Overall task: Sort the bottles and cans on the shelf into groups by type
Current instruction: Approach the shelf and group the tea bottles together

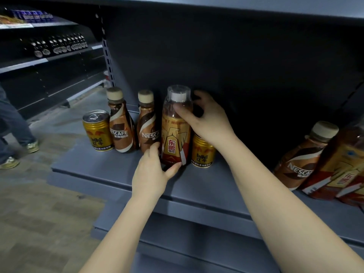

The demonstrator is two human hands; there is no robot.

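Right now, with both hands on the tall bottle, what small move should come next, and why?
Probably lift the tall clear-capped gold-and-red bottle out and carry it right, toward the matching red-labelled bottles. It stands between a brown Nescafe bottle and a gold Red Bull can.

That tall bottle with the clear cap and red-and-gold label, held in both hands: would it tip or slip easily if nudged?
Probably tippy: the tall bottle is slim and stands higher than the gold can beside it. It looks full of amber liquid, so likely fairly heavy. The glossy label may be slippery, perhaps why the right hand grips near the shoulder while the left hand steadies the base.
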